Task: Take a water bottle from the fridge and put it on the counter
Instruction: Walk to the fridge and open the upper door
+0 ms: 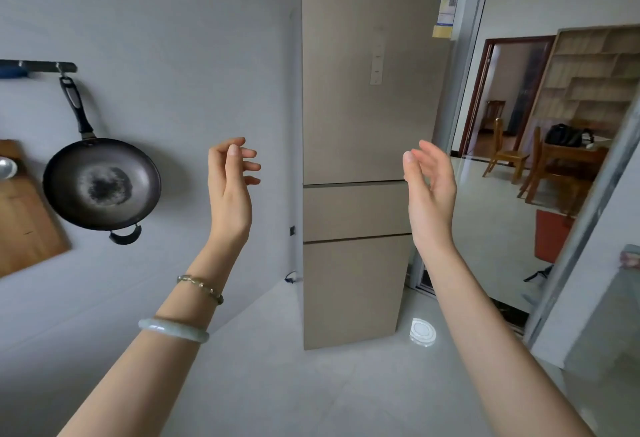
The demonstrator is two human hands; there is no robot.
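the fridge (363, 118) stands tall and beige against the grey wall, all three of its doors closed, so whatever it holds is hidden; no water bottle can be seen anywhere, and if one is in there the doors cover it. a blue and white label (447, 7) sits at the fridge's upper right corner, its print too small to read.

both arms are raised in front of the fridge. the left hand (231, 177) hovers just left of the fridge, fingers loosely curled and spread, holding nothing. the right hand (431, 187) hovers before the fridge's right edge, palm turned inward, fingers relaxed and apart, also holding nothing. neither touches the doors. the left forearm wears a beaded bracelet (201, 288) and a pale green bangle (173, 330).

well left of the fridge a dark wok (102, 184) hangs on the wall from a rail, and a wooden board (24, 215) is cut off by the frame's edge. right of the fridge, a doorway opens onto wooden chairs (505, 152).
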